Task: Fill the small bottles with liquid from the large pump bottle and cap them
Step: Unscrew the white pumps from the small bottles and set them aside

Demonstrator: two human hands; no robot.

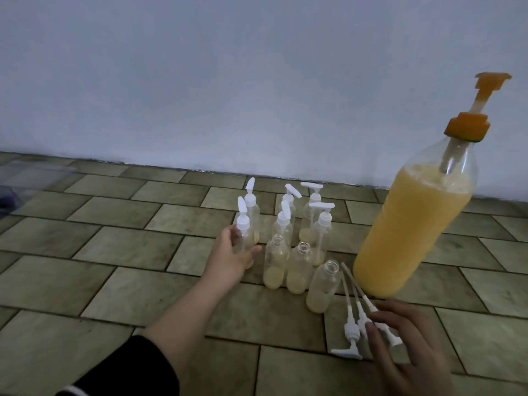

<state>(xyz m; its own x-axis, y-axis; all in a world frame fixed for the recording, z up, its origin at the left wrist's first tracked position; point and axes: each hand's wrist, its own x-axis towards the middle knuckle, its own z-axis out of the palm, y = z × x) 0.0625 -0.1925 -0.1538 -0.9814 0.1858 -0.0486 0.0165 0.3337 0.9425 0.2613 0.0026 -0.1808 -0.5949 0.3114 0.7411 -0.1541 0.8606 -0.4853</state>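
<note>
My left hand wraps a capped small bottle at the cluster's left, right hand spread w/ fingertips on loose pump caps near-right, & I reckon a careless sweep topples the three open bottles beside the large pump bottle.

The right hand is cut off by the lower edge. A dark object at the left edge is blurred and unidentifiable.
</note>
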